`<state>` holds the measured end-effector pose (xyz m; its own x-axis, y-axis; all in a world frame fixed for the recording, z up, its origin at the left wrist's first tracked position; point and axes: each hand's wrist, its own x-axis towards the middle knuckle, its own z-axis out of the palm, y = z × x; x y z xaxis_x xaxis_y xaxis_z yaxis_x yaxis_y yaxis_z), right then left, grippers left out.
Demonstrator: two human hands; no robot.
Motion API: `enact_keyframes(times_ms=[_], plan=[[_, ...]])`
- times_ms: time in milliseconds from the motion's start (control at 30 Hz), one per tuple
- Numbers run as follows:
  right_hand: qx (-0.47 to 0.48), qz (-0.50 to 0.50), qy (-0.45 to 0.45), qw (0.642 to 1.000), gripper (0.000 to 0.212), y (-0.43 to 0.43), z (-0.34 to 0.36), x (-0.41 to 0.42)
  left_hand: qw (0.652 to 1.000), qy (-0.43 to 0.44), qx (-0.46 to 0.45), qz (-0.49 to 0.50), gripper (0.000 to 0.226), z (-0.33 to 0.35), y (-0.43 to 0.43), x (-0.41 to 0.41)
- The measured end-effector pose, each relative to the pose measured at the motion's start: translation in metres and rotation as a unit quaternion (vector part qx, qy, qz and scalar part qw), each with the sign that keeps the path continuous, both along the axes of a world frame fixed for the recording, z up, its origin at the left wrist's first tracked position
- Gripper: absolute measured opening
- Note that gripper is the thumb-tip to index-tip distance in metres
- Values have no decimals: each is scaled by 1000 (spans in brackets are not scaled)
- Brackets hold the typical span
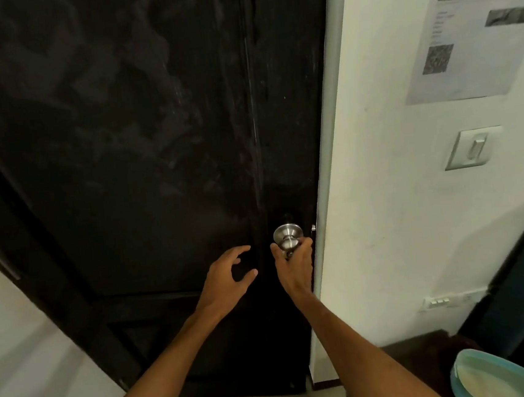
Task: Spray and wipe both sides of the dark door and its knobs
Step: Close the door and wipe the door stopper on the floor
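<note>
The dark door fills the middle of the view, its surface marked with faint wet streaks and smears. A round silver knob sits at its right edge, beside the pale door frame. My right hand grips the knob from below, fingers curled round it. My left hand hovers just left of the knob, fingers spread and loosely bent, holding nothing. No spray bottle or cloth is in view.
A white wall stands right of the frame, with a paper notice and a light switch on it. A teal basin sits at the bottom right beside dark furniture. Pale floor lies below.
</note>
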<state>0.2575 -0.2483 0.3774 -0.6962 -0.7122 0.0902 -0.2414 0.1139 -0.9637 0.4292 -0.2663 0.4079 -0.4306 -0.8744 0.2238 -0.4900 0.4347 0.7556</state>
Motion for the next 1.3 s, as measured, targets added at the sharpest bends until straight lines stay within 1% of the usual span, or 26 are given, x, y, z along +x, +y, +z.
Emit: enact_keyframes(times_ms=[100,200,267,333,433,500,533,667,833,900,967,1133,1300], plan=[[-37,-55,-57,996,47,-13,-4,9,1000,-2,1,-7,50,-1,-6,-3],[-89,-107,-108,984,40,-22,-8,9,1000,8,0,-7,47,-4,-16,-5],[-113,-121,-175,971,38,-34,-7,7,1000,16,0,-3,47,-2,-27,-4],[-120,-133,-276,944,38,-49,-4,5,1000,22,-2,4,46,0,-36,-1],[-115,-124,-431,886,40,-72,-2,-4,1000,30,4,8,46,-2,-50,1],[-104,-104,-498,855,43,-79,7,-14,999,34,7,10,46,-1,-56,1],[-99,-99,-513,847,45,-86,12,-18,999,36,10,14,46,-2,-62,1],[-85,-89,-531,838,47,-104,20,-28,999,41,13,18,48,-1,-76,0],[-70,-92,-550,827,41,-114,26,-31,999,41,15,18,48,-3,-87,-1],[-64,-84,-556,824,44,-113,23,-31,999,40,20,18,48,-5,-85,-1],[-58,-79,-558,824,48,-106,22,-30,999,42,26,15,49,-8,-79,0],[-51,-68,-557,826,48,-98,29,-32,998,46,32,19,50,-7,-67,5],[-41,-46,-546,835,49,-92,29,-33,999,32,34,27,51,-5,-55,11]])
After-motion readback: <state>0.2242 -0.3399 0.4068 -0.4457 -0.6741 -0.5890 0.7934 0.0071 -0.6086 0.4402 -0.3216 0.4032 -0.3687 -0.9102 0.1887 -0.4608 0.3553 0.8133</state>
